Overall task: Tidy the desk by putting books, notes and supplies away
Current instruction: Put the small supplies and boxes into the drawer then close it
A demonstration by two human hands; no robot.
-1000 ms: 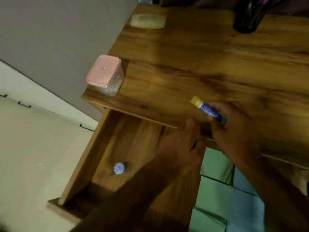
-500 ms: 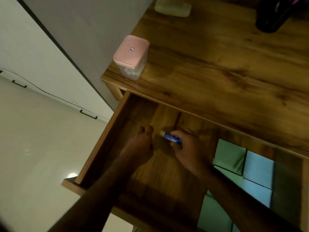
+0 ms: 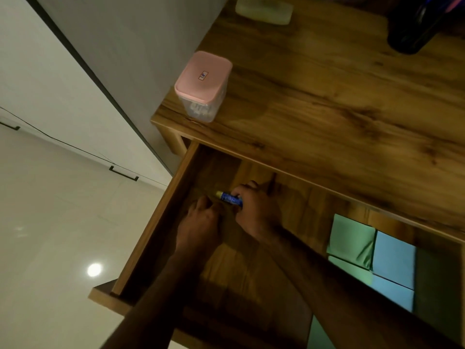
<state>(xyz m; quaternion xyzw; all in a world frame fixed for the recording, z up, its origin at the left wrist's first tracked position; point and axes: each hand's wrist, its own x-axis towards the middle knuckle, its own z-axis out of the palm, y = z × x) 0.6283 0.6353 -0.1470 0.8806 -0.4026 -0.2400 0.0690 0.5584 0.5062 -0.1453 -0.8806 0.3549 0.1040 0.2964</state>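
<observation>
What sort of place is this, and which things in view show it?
Probably a study corner in a home, though an office is possible: a wooden desk with an open drawer, a glue stick that the right hand holds inside the drawer, and a pink-lidded storage box on the desk corner.

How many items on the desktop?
3: pink-lidded box at the near-left corner, pale block at the far edge, dark cup far right. More may sit outside the frame.

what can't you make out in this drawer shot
All head view.
- glue stick: rear end hidden in the grip of the right hand.
- left hand: its back hides whether the fingers hold anything.
- dark cup: top cut off by the frame edge.
- pink lid's label: too small to read.
</observation>
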